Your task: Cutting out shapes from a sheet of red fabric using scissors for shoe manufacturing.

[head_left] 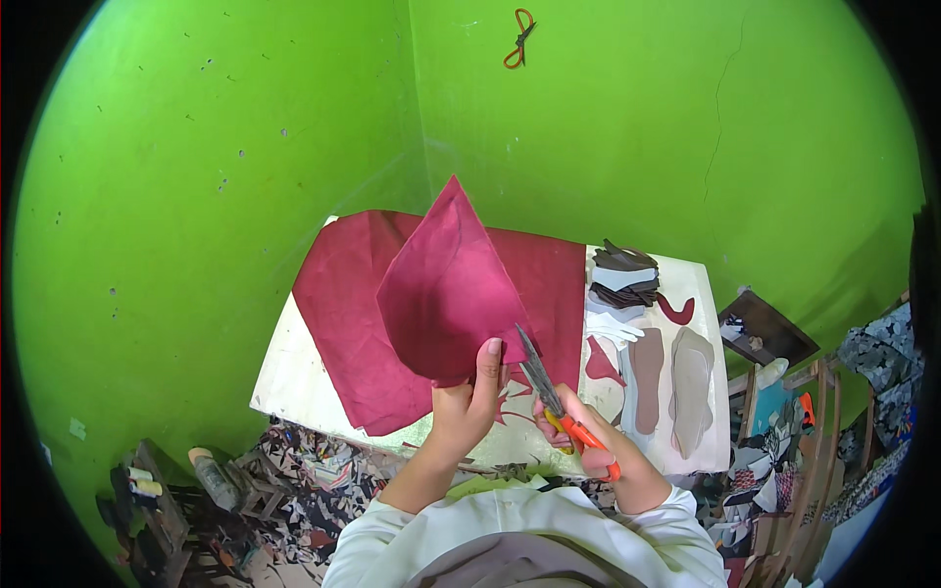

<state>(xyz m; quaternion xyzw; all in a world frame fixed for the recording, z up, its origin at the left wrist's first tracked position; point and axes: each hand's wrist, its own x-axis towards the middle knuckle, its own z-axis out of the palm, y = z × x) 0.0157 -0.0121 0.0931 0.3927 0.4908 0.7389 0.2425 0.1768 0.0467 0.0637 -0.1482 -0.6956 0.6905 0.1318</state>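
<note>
Over the white-topped table [284,377], red piece [446,284] is up in the air in front of you. Left hand [466,412] pinches its lower edge, thumb on the face. Right hand [586,421] is wrapped round the handles of the orange-handled scissors [541,377], blades at the piece's right edge. Can't tell how far the blades are parted.

Risks, my read: left thumb sits near the blades, so a slip could nick you. Only the bottom is held; if the top flops, the cut line could wander. Dropping the tips could catch the big red sheet [343,304] behind.

In the way: red offcuts [515,397] below your hands. Off to the right: dark stack [622,274], curved red piece [676,311], brown sole shape [647,382], grey sole shapes [692,382].
</note>
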